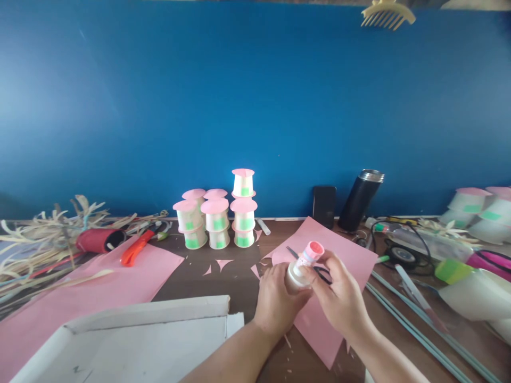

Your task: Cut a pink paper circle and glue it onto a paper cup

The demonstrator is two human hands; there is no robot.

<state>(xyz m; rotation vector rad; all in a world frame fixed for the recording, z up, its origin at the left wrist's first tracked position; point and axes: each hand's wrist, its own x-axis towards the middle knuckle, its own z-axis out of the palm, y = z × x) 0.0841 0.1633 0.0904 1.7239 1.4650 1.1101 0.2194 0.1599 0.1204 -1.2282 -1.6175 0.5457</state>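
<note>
My left hand (275,298) is wrapped round a small white paper cup (294,281), its base turned up. Between the fingers of my right hand (339,298) is a glue stick (306,260) with a pink end, held tilted against the top of the cup. Beneath both hands lies a sheet of pink paper (319,330). Scissors (293,251) rest on that sheet, partly hidden behind the glue stick and right hand. Just beyond, paper cups (215,223) with pink discs and green stickers stand in stacks.
A white cardboard tray (151,340) sits front left, near more pink paper (159,266) and an orange cutter (138,249). Pink scraps (223,264) dot the brown table. A black bottle (361,199) and phone (324,205) lean at the blue wall. Blue-grey sticks (419,324) lie right.
</note>
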